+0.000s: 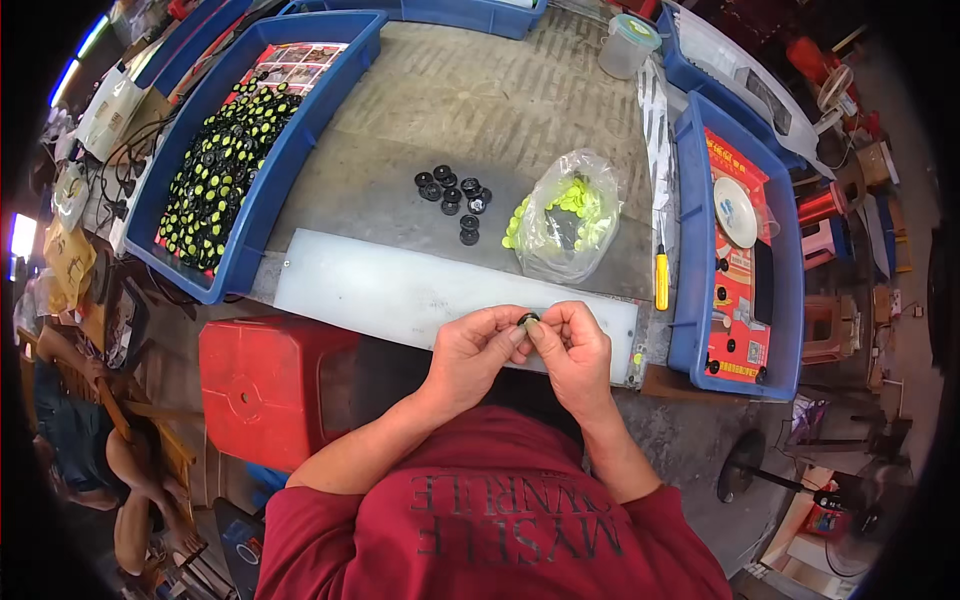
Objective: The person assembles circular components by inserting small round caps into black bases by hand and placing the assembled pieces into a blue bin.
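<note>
Where the 2 hands meet at the near edge of the white board, the left hand and right hand share 1 black disc. Fingers of each hand are pinched on it and cover much of it, so its finer detail cannot be told. From that disc, a loose group of black wheels lies on the desk at 11 o'clock, beyond the board. At 1 o'clock, a clear bag with green caps in it sits at the board's far edge; a tub stands well past it. A yellow-handled tool lies at 2 o'clock, near the right tray, which holds a white plate. At 10 o'clock, the left tray carries heaped black-and-green pieces.
</note>
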`<action>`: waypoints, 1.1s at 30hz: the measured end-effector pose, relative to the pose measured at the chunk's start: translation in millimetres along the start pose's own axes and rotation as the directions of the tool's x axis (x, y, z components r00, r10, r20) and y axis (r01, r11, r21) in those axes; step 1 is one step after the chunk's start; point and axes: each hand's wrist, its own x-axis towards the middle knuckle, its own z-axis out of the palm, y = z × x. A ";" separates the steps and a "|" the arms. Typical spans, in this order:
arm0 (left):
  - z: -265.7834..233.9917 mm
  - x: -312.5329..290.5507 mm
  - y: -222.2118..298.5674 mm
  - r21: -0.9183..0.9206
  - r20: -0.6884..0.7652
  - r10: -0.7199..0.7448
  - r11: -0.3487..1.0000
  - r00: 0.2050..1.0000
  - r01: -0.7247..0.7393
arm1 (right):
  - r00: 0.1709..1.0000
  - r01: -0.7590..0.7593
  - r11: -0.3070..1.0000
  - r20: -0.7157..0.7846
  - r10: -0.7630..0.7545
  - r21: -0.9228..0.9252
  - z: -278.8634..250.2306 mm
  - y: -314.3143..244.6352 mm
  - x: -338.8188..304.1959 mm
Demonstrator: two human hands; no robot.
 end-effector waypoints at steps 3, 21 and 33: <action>0.4 0.1 1.9 -0.012 -0.001 0.001 1.000 1.000 -0.001 | 1.000 0.000 1.000 -0.015 0.000 0.013 0.8 0.2 -0.1; -1.5 2.3 -0.4 -0.087 -0.007 -0.066 0.994 0.998 0.065 | 0.997 0.054 0.998 -0.053 -0.056 -0.040 3.9 -2.0 -2.5; -0.3 1.2 -6.0 -0.090 -0.048 -0.035 0.995 0.998 0.031 | 0.929 0.327 0.877 -0.052 -0.367 -0.351 5.9 0.8 -1.4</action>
